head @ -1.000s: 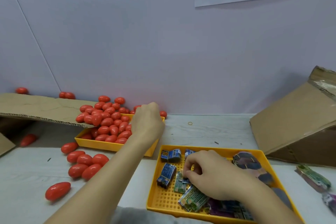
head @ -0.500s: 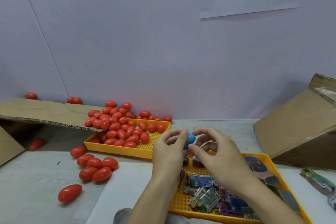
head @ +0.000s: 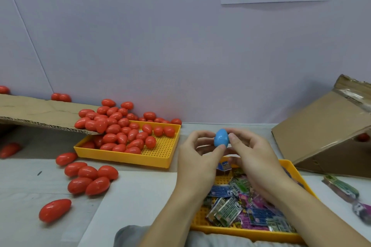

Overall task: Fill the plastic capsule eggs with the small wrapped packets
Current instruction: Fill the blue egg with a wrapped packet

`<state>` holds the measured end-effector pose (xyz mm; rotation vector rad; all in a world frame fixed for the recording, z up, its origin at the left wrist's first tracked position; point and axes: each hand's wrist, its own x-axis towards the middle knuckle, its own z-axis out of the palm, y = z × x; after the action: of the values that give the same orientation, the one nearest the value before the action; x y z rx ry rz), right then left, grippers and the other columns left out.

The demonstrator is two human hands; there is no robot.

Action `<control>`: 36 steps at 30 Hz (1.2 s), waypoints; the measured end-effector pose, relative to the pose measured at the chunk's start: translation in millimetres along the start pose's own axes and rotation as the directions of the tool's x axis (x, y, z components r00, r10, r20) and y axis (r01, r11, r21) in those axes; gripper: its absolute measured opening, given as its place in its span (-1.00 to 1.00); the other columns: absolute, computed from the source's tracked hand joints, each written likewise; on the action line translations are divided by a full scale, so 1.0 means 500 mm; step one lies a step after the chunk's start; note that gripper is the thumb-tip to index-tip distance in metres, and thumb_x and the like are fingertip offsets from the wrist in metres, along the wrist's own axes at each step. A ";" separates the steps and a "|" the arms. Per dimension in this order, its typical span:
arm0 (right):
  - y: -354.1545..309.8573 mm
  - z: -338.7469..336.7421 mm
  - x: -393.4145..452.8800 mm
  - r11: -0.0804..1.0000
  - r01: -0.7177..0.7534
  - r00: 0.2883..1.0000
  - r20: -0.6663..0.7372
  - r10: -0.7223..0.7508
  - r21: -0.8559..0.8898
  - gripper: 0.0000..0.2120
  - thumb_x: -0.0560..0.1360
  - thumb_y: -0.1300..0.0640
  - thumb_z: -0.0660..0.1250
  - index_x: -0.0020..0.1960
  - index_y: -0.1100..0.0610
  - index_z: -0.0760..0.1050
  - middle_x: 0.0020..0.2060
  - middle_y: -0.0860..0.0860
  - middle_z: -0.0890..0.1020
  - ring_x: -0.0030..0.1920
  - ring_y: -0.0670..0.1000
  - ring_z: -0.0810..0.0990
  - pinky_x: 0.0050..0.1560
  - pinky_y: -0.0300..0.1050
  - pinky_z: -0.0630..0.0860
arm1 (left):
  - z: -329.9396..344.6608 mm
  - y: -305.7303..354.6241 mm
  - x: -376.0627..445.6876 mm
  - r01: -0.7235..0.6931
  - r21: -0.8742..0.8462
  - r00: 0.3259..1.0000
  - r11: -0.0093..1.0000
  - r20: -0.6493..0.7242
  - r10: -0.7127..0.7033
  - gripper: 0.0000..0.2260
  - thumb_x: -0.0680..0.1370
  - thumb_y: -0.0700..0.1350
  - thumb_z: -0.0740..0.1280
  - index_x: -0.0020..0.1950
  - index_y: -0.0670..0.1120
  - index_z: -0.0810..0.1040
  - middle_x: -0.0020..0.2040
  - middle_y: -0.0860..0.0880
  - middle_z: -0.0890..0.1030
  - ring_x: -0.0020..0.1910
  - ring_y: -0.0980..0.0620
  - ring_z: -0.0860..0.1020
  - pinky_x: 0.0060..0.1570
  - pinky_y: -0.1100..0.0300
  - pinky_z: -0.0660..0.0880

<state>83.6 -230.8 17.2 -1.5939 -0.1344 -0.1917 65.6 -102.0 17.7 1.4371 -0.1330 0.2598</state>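
A blue capsule egg (head: 221, 138) is held upright above the near yellow tray (head: 291, 170). My left hand (head: 197, 158) pinches it from the left and below with its thumb. From the right, the fingertips of my right hand (head: 254, 158) pinch the same egg. Small wrapped packets (head: 226, 209), blue, green and pink, lie heaped in that tray under my hands. A second yellow tray (head: 162, 152) to the left holds a pile of red capsule eggs (head: 120, 132).
Loose red eggs (head: 90, 178) lie on the table left of my arms, one (head: 54, 210) nearer the front. A cardboard flap (head: 38, 113) overhangs the left tray. A tilted cardboard box (head: 329, 132) stands at the right, with flat packets (head: 345, 190) beside it.
My left hand left the red-egg tray and my right hand rose from the packets. Both met above the near tray, pinching a blue egg, which now shows more fully.
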 end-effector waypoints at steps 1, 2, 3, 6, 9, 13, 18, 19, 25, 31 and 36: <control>0.003 0.000 0.001 1.000 -0.015 1.000 0.009 0.015 0.013 -0.79 0.66 0.13 0.21 0.16 0.00 0.61 -0.02 0.00 0.72 -0.02 0.04 0.71 -0.09 -0.06 0.59 | 0.002 -0.001 -0.001 -0.024 0.034 1.000 0.999 0.005 0.024 -0.81 0.49 -0.25 0.49 0.02 -0.02 0.60 -0.06 0.01 0.69 -0.08 0.13 0.68 -0.23 0.29 0.59; 0.006 0.000 0.001 0.999 -0.033 0.999 0.022 0.032 0.030 -0.77 0.67 0.14 0.20 0.17 0.02 0.62 -0.01 0.02 0.72 0.02 0.05 0.70 -0.06 -0.04 0.60 | 0.003 -0.003 -0.002 -0.048 0.061 0.999 0.997 0.007 0.048 -0.79 0.48 -0.27 0.49 0.01 -0.01 0.59 -0.07 0.02 0.68 -0.08 0.14 0.68 -0.22 0.26 0.61; 0.009 0.000 0.000 0.998 -0.048 0.998 0.037 0.047 0.045 -0.76 0.67 0.14 0.19 0.18 0.03 0.62 0.02 0.03 0.71 0.05 0.06 0.69 -0.04 -0.02 0.61 | 0.004 -0.005 -0.004 -0.074 0.083 0.997 0.994 0.008 0.074 -0.76 0.47 -0.30 0.49 0.00 0.01 0.58 -0.07 0.02 0.67 -0.08 0.15 0.67 -0.21 0.24 0.62; 0.012 -0.001 -0.001 0.995 -0.075 0.995 0.069 0.070 0.067 -0.74 0.68 0.14 0.17 0.22 0.05 0.61 0.07 0.07 0.70 0.10 0.11 0.68 0.07 0.10 0.63 | 0.007 -0.008 -0.008 -0.133 0.136 0.991 0.982 0.023 0.131 -0.70 0.46 -0.32 0.50 0.01 0.04 0.57 -0.08 0.05 0.65 -0.07 0.18 0.66 -0.20 0.29 0.61; 0.009 -0.001 0.001 0.995 -0.077 0.995 0.074 0.072 0.067 -0.73 0.68 0.14 0.16 0.21 0.06 0.62 0.09 0.10 0.69 0.10 0.13 0.67 0.12 0.17 0.62 | 0.007 -0.007 -0.009 -0.157 0.157 0.988 0.975 0.028 0.155 -0.67 0.46 -0.30 0.51 0.03 0.09 0.56 -0.09 0.06 0.63 -0.08 0.22 0.65 -0.23 0.34 0.59; 0.008 -0.001 0.002 0.994 -0.082 0.994 0.074 0.077 0.072 -0.73 0.68 0.13 0.16 0.19 0.05 0.63 0.05 0.09 0.71 0.09 0.13 0.68 0.13 0.15 0.61 | 0.007 -0.005 -0.009 -0.175 0.159 0.985 0.972 0.028 0.173 -0.67 0.45 -0.30 0.51 0.05 0.08 0.57 -0.11 0.06 0.62 -0.10 0.24 0.64 -0.25 0.35 0.58; 0.005 -0.002 -0.001 0.990 -0.103 0.990 0.103 0.093 0.093 -0.72 0.69 0.13 0.14 0.18 0.08 0.63 -0.01 0.11 0.73 0.04 0.13 0.71 0.11 0.15 0.60 | 0.008 -0.005 -0.009 -0.176 0.166 0.984 0.970 0.031 0.174 -0.68 0.45 -0.27 0.53 0.05 0.09 0.58 -0.20 0.14 0.62 -0.16 0.23 0.65 -0.27 0.34 0.58; 0.004 -0.002 -0.001 0.990 -0.108 0.990 0.106 0.098 0.092 -0.71 0.69 0.13 0.13 0.18 0.08 0.63 -0.01 0.11 0.73 0.04 0.13 0.70 0.11 0.13 0.60 | 0.008 -0.005 -0.009 -0.176 0.172 0.984 0.969 0.030 0.173 -0.68 0.44 -0.26 0.53 0.05 0.09 0.58 -0.20 0.16 0.62 -0.16 0.23 0.65 -0.27 0.33 0.59; -0.003 -0.001 -0.006 0.977 -0.149 0.983 0.125 0.131 0.152 -0.72 0.68 0.13 0.15 0.18 0.18 0.61 -0.05 0.15 0.72 0.04 0.17 0.70 0.10 0.13 0.60 | 0.011 -0.005 -0.010 -0.207 0.271 0.978 0.940 0.035 0.205 -0.57 0.47 -0.20 0.53 0.28 0.09 0.55 0.08 0.13 0.54 -0.08 0.13 0.62 -0.15 0.21 0.65; -0.010 0.003 -0.007 0.959 -0.150 0.983 0.143 0.118 0.241 -0.71 0.67 0.17 0.15 0.11 0.29 0.61 -0.05 0.24 0.71 0.06 0.22 0.69 0.16 0.12 0.58 | 0.010 -0.005 -0.009 -0.278 0.388 0.957 0.879 0.033 0.288 -0.62 0.48 -0.19 0.50 0.28 0.03 0.59 0.05 0.18 0.52 -0.11 0.23 0.55 -0.16 0.39 0.54; -0.010 0.006 -0.008 0.936 -0.146 0.980 0.176 0.092 0.321 -0.67 0.66 0.18 0.15 0.08 0.39 0.60 -0.02 0.30 0.69 0.04 0.19 0.70 0.08 -0.02 0.63 | 0.010 -0.005 -0.009 -0.367 0.496 0.920 0.787 0.067 0.387 -0.67 0.53 -0.22 0.45 0.29 -0.09 0.59 0.00 0.10 0.51 -0.10 0.22 0.51 -0.16 0.48 0.42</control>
<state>78.7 -227.7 20.9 -1.2727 -0.1826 0.0526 62.2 -107.7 14.6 1.9201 -0.3452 0.6952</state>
